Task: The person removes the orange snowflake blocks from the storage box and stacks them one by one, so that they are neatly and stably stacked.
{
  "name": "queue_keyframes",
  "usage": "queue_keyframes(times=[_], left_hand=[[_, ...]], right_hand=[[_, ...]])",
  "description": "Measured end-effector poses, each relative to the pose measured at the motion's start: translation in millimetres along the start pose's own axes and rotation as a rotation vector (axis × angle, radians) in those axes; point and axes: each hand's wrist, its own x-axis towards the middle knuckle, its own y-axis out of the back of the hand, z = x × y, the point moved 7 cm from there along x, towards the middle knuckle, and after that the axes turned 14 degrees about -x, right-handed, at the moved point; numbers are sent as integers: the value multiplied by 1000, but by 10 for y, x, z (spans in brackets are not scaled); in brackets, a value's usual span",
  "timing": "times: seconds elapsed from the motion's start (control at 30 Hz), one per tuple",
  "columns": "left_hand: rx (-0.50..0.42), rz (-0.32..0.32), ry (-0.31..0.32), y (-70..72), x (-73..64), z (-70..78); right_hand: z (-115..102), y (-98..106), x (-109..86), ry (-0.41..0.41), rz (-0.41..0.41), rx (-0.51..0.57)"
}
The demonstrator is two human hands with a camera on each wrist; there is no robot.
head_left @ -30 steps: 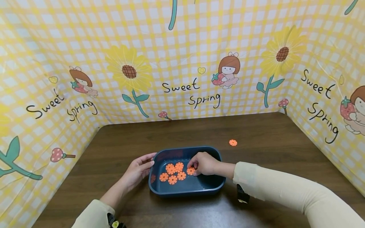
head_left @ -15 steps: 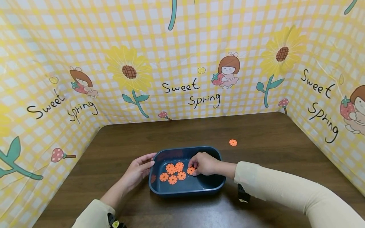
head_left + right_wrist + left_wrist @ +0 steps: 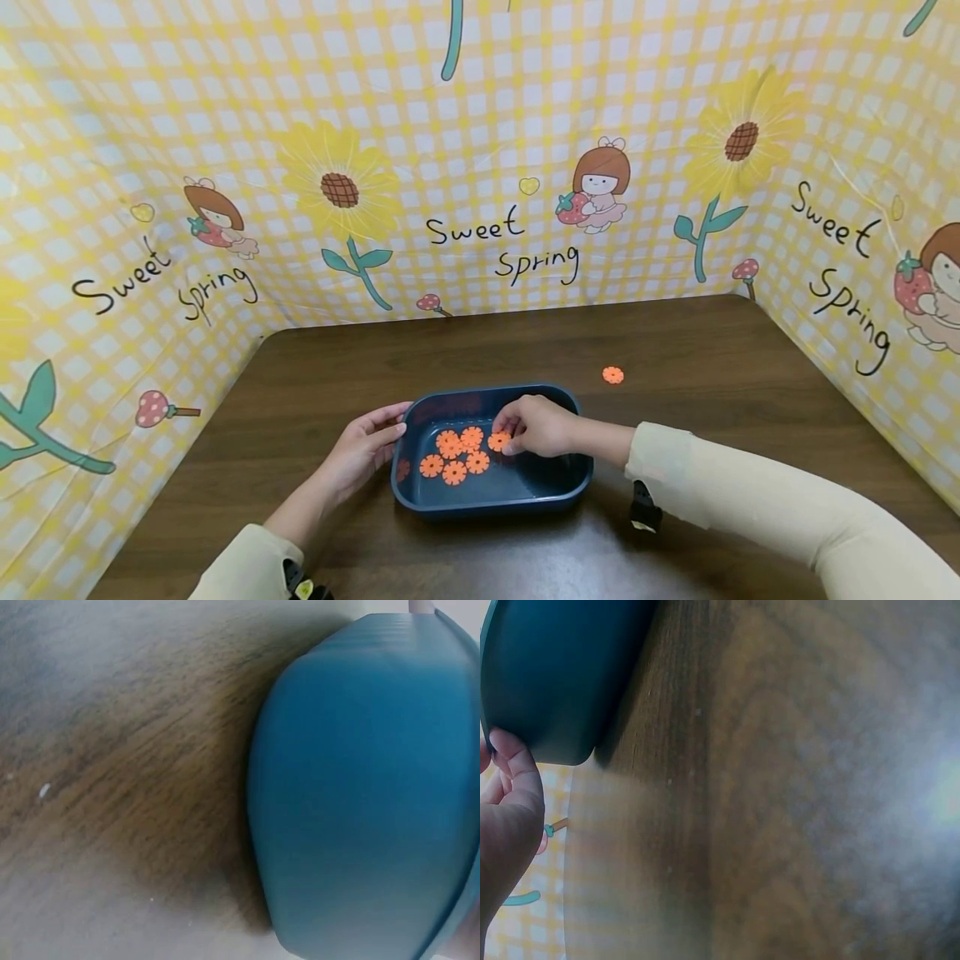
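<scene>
A dark blue plastic basin (image 3: 491, 504) sits on the table with several orange notched plastic discs (image 3: 453, 473) lying flat inside, mostly towards its left. My left hand (image 3: 363, 446) holds the basin's left end by the rim; in the left wrist view that hand (image 3: 514, 802) has its fingertips at the edge of the wall. Inside the basin, my right hand (image 3: 543, 427) pinches one orange notched disc (image 3: 498, 442) between thumb and fingers, just right of the others. The right wrist view shows the basin's outer wall (image 3: 360, 780), and the fingers are hidden there.
One more orange disc (image 3: 612, 375) lies on the brown wooden table (image 3: 337, 367), behind and to the right of the basin. A yellow checked cloth (image 3: 480, 150) with printed flowers hangs round the back and sides of the table.
My right hand has lifted slightly and shifted a little to the back left with the pinched disc. The left hand and the basin have stayed put.
</scene>
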Motion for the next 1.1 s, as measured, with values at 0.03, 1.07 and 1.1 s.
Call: queue_keyframes(times=[0.03, 1.07, 1.1], left_hand=[[2, -2, 0, 0, 0, -1], [-14, -19, -14, 1, 0, 8], [-18, -13, -14, 4, -1, 10]], right_hand=[[-5, 12, -7, 6, 3, 2], [426, 892, -317, 20, 346, 121], [475, 921, -338, 13, 364, 127]])
